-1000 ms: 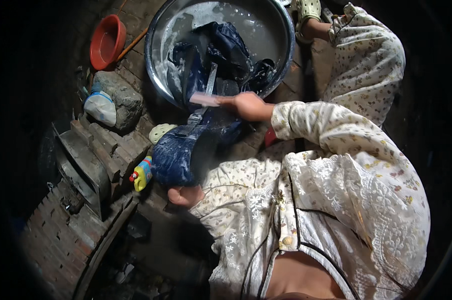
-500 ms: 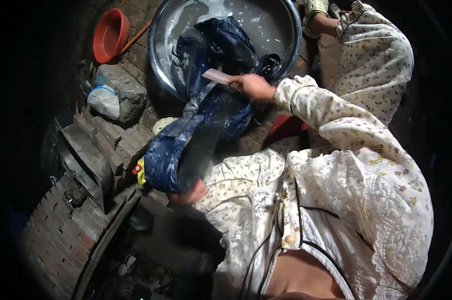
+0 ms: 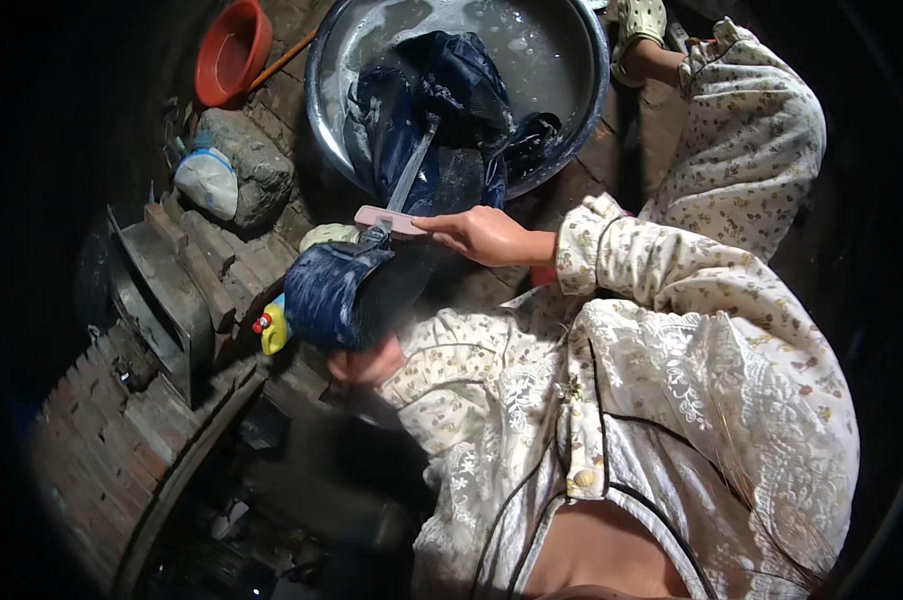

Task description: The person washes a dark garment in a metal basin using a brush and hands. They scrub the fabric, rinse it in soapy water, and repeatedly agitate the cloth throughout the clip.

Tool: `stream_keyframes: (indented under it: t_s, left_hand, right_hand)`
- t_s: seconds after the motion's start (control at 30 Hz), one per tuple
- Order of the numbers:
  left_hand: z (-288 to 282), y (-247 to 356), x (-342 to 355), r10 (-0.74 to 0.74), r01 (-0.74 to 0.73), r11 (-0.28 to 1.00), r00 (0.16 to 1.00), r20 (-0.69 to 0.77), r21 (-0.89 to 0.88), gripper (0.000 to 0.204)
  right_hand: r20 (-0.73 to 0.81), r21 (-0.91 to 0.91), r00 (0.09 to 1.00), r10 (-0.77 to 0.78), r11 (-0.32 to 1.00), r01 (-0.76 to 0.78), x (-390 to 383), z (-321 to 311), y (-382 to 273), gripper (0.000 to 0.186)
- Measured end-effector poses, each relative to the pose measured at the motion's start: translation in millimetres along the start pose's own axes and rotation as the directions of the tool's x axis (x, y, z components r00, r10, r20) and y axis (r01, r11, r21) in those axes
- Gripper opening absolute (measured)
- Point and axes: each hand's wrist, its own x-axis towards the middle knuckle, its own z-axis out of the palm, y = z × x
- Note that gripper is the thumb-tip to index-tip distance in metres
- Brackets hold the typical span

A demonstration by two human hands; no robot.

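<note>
A wet dark blue backpack lies partly in a large metal basin of cloudy, sudsy water. Its wide padded shoulder strap, mesh on the underside and streaked with suds, is pulled over the rim toward me. My left hand, blurred, is closed on the strap's near end. My right hand grips one end of a flat pale pink brush, forefinger stretched along it. The brush lies over the grey webbing and buckle at the strap's far end; its bristles are hidden.
A red-orange bowl and a grey stone with a white pouch stand left of the basin. Nearer are a yellow bottle with a red cap, a metal pan and brickwork. A shoe-clad foot rests at upper right.
My right hand has brought the brush nearer and left, from the webbing at the basin's rim to the buckle. My left hand and the strap have shifted slightly up.
</note>
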Motion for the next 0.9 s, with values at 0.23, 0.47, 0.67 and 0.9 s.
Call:
stream_keyframes:
  t_s: [0.23, 0.47, 0.67, 0.9]
  left_hand:
    - [-82, -29, -11, -0.252, 0.266, 0.964, 0.923, -0.293, 0.011, 0.046]
    - [57, -111, 36, -0.297, 0.317, 0.683, 0.944, -0.147, 0.658, 0.035]
    - [51, -198, -19, 0.182, -0.046, 0.059, 0.983, 0.034, 0.997, 0.076]
    - [-8, -190, -3, 0.163, 0.068, 0.241, 0.981, -0.11, 0.968, 0.027]
  right_hand:
    - [0.178, 0.922, 0.952, 0.248, 0.296, -0.25, 35, -42, -24, 0.03]
    - [-0.012, 0.993, 0.948, 0.317, -0.106, 0.048, 39, -119, -10, 0.037]
    - [-0.116, 0.975, 0.819, 0.562, -0.093, 0.202, 26, -138, -17, 0.044]
    - [-0.34, 0.934, 0.787, 0.515, 0.28, 0.221, 70, -148, -28, 0.024]
